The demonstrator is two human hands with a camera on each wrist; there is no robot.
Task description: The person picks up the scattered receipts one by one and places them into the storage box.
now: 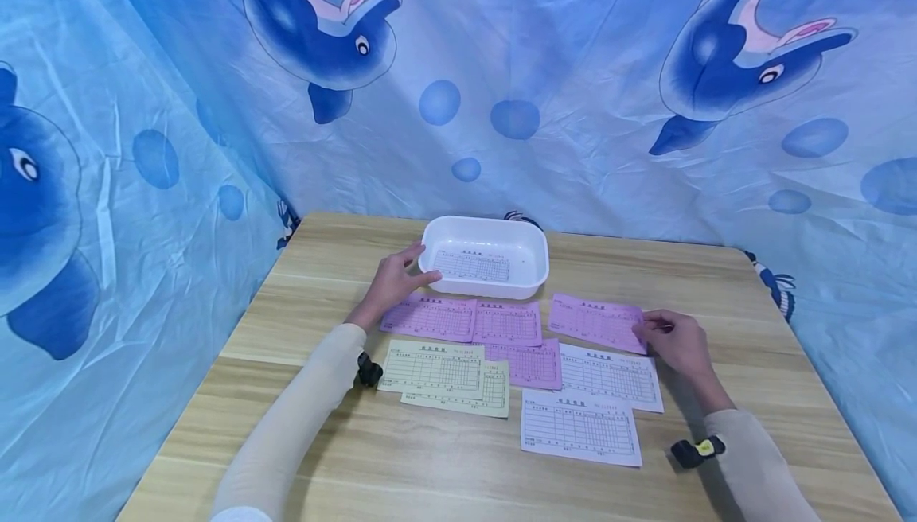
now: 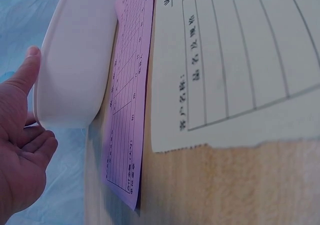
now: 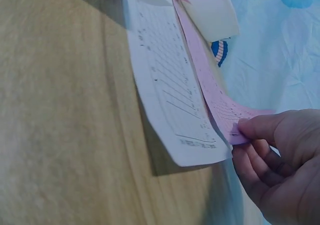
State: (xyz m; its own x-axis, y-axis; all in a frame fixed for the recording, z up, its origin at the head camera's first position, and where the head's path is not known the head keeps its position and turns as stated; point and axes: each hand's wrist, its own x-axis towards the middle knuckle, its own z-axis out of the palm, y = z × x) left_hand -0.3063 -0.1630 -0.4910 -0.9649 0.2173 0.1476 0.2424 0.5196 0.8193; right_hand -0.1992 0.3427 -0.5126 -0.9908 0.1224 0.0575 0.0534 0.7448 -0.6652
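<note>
My left hand [image 1: 392, 282] holds the left end of a white plastic basin [image 1: 494, 290], its thumb at the front rim and its fingers round the side. A printed white receipt slip [image 1: 473, 266] lies inside the basin. With thumb and fingers my right hand [image 1: 675, 343] pinches the right end of a pink receipt slip [image 1: 595, 321]. In the right wrist view that pink slip [image 3: 220, 102] bends up at the pinched corner. A white slip [image 1: 612, 379] lies just in front of it, close to the right fingers.
Two more pink slips [image 1: 428, 317] lie side by side before the basin, and a third pink slip [image 1: 533, 364] sits in front of them. Two overlapping pale green slips [image 1: 430, 367] are at left. Another white slip [image 1: 580, 430] lies nearest the front. Blue dolphin-print fabric [image 1: 466, 68] surrounds the wooden table [image 1: 430, 474].
</note>
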